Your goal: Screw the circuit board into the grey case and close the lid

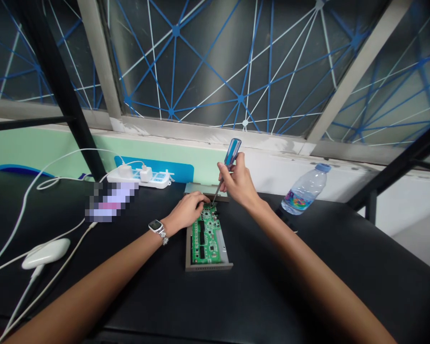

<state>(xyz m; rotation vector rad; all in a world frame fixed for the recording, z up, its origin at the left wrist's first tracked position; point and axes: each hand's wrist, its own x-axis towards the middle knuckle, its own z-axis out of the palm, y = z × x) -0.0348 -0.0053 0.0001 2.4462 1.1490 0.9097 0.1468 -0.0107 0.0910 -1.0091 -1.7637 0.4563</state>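
Note:
A green circuit board lies in an open metal case on the black table. My right hand is closed around a screwdriver with a blue-and-clear handle. Its shaft slants down to the left, and the tip is at the board's far end, close to my left fingers. Whether the tip sits on a screw is too small to tell. My left hand, with a watch at the wrist, grips the far left corner of the board; its fingertips are partly hidden. Behind them lies a flat metal plate.
A white power strip with plugged-in chargers stands by the wall, near a blurred-out phone. White cables and a white oval device lie at left. A water bottle tilts at right beside a small dark object.

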